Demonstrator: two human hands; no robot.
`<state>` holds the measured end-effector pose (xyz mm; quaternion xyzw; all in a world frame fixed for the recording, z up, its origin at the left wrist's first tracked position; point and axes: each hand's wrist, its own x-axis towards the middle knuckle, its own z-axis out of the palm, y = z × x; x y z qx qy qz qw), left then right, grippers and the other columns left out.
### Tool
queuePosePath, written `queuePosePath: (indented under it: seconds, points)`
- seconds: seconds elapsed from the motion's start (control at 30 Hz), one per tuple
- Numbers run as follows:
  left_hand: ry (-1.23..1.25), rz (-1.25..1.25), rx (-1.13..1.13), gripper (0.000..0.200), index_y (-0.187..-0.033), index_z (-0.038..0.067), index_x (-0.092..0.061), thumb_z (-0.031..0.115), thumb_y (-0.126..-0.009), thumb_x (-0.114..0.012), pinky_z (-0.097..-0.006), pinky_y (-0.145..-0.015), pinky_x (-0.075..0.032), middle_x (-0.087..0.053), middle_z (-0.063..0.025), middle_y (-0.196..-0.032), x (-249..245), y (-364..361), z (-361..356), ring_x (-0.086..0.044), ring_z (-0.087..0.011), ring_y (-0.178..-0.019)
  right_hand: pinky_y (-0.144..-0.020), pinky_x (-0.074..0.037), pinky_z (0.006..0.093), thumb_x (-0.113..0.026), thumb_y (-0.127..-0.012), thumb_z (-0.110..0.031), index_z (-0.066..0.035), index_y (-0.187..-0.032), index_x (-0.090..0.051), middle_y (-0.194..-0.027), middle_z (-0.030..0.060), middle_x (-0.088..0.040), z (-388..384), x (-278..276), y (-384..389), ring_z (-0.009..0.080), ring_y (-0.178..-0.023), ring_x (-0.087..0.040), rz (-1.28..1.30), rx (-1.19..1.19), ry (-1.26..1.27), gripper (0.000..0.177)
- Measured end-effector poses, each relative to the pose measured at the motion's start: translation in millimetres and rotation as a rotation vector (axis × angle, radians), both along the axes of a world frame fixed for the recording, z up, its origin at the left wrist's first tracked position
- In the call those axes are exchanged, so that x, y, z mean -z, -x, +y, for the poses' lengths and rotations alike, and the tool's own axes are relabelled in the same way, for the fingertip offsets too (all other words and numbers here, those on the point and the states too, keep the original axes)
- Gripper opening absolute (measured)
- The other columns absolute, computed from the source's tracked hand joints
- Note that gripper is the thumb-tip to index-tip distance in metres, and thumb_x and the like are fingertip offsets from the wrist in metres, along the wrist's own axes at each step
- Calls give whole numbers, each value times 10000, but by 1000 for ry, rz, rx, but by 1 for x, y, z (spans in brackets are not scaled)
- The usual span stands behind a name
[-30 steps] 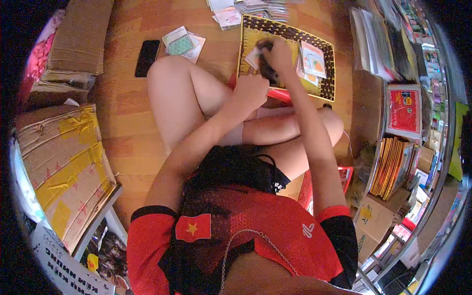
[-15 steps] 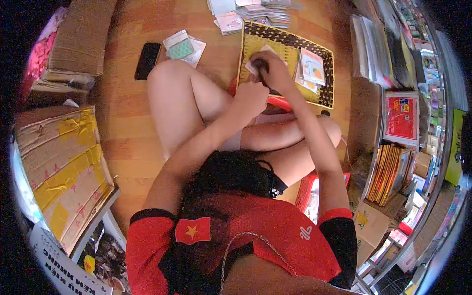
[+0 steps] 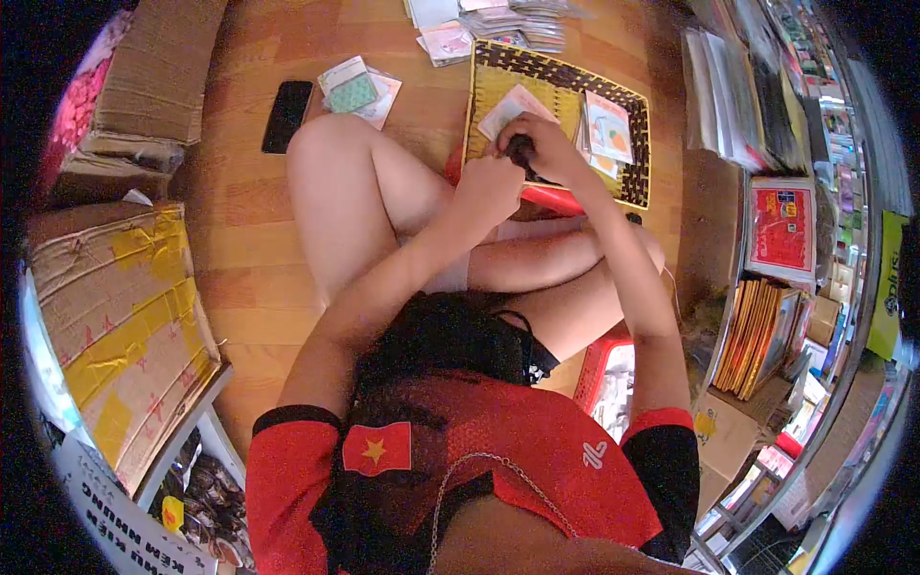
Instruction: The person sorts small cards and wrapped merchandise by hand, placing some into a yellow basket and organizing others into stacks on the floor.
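Clasped by left hand point(image 3: 489, 187) and right hand point(image 3: 556, 146) over the woven tray's point(image 3: 575, 69) near edge, the small dark object point(image 3: 521, 150) looks light and stiff, best gripped by its ends.

The woven tray point(image 3: 640, 153) is yellow, its border checked in dark brown and yellow, and the object point(image 3: 522, 151) over it is black. The phone point(image 3: 287, 115) is black on an orange-brown wooden floor point(image 3: 249, 230). The shirt point(image 3: 537, 441) is red with black sleeve bands point(image 3: 287, 414) and a red patch point(image 3: 376, 448) bearing a yellow star. The cardboard box point(image 3: 115, 316) is brown, taped yellow.

I'm sitting on the wooden floor point(image 3: 240, 240) of a small shop. Shelves point(image 3: 805, 220) crammed with packaged goods stand at three o'clock, taped cardboard cartons point(image 3: 125, 316) at nine.
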<state>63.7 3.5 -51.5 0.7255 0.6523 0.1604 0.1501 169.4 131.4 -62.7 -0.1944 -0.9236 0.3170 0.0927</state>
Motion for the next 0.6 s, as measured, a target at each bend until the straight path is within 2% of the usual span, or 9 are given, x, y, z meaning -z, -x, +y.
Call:
queuePosePath:
  seconds: [0.07, 0.1, 0.2, 0.23, 0.33, 0.37, 0.47, 0.5, 0.6]
  points:
    - [5, 9, -2, 187, -728, 20, -645, 202, -736, -601, -417, -615, -520, -626, -155, -723, -1, -1, 0, -634, -301, -677, -748, -455, 351, -551, -600, 79, -55, -778, -635, -798, 120, -609, 11, -7, -5, 303, -782, -581, -49, 30, 119, 238]
    - [-26, 13, -22, 187, -728, 21, -646, 202, -734, -601, -416, -613, -520, -627, -154, -719, 1, -2, 0, -635, -300, -675, -776, -467, 371, -570, -636, 16, -101, -777, -657, -802, 117, -619, 20, -8, -3, 300, -797, -600, -195, 109, 88, 202]
    - [-34, 16, -47, 158, -730, 25, -649, 176, -710, -605, -406, -611, -520, -625, -152, -733, 2, -4, 1, -633, -292, -702, -752, -475, 380, -553, -628, 26, -105, -793, -663, -851, 131, -621, 27, 0, 9, 309, -817, -602, -16, 376, -236, 238]
    - [21, 12, -34, 135, -731, 29, -651, 150, -690, -608, -398, -614, -519, -622, -150, -756, -1, -4, 1, -629, -286, -733, -768, -470, 379, -554, -631, 16, -98, -792, -660, -869, 139, -616, 20, 3, 13, 319, -821, -598, -112, 521, -226, 225]
    - [49, -2, -12, 155, -717, 29, -648, 177, -709, -601, -412, -595, -518, -623, -159, -716, -1, -2, 2, -634, -291, -687, -772, -471, 365, -554, -628, 24, -104, -794, -667, -888, 134, -614, 10, 18, 12, 321, -811, -599, 69, 271, -263, 239]
    - [36, -5, -8, 184, -708, 27, -645, 203, -729, -596, -423, -584, -518, -624, -163, -685, 1, -1, 2, -638, -296, -649, -787, -471, 343, -551, -628, 34, -113, -811, -682, -870, 116, -632, 2, 1, 8, 308, -801, -605, -11, 106, -164, 269]
    - [28, -15, -36, 187, -717, 27, -644, 209, -721, -603, -424, -581, -517, -621, -167, -681, 3, -5, 1, -636, -301, -652, -778, -475, 330, -552, -622, 44, -129, -822, -694, -852, 96, -651, 9, -31, -9, 279, -798, -617, -180, -41, 263, 300]
    - [-4, 2, -32, 190, -721, 25, -643, 211, -723, -603, -423, -582, -517, -620, -168, -682, 3, -6, 0, -636, -304, -653, -753, -474, 293, -614, -650, 5, -66, -812, -679, -858, 80, -658, 23, -24, -16, 210, -806, -624, -371, 6, 152, 188]
    - [-78, 30, -28, 204, -731, 19, -641, 219, -732, -604, -422, -585, -517, -618, -170, -683, 1, -3, 1, -633, -312, -655, -722, -482, 298, -627, -657, -19, -67, -796, -679, -843, 86, -663, 44, -11, -8, 215, -784, -632, -281, 10, 28, 156]
